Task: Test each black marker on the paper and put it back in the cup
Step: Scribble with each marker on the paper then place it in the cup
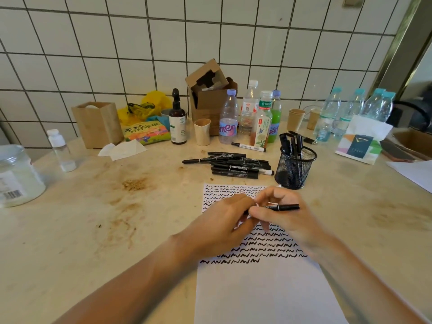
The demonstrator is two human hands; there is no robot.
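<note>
marker (281, 207) tip hidden by left hand (224, 220), paper (264, 293) cut off below

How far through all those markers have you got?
Partway. The paper carries many rows of black squiggles, and several markers already stand in the mesh cup. Both the left hand and right hand hold one marker over the sheet. A pile of markers beside the cup looks untested.

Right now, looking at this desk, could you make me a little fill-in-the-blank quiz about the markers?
1. Both hands hold one black ____ over the paper.
2. The mesh cup stands to the ____ of the marker pile.
3. The paper's written rows are ____ squiggles.
4. The wall behind is covered in white ____.

Answers: marker; right; black; tiles
</note>
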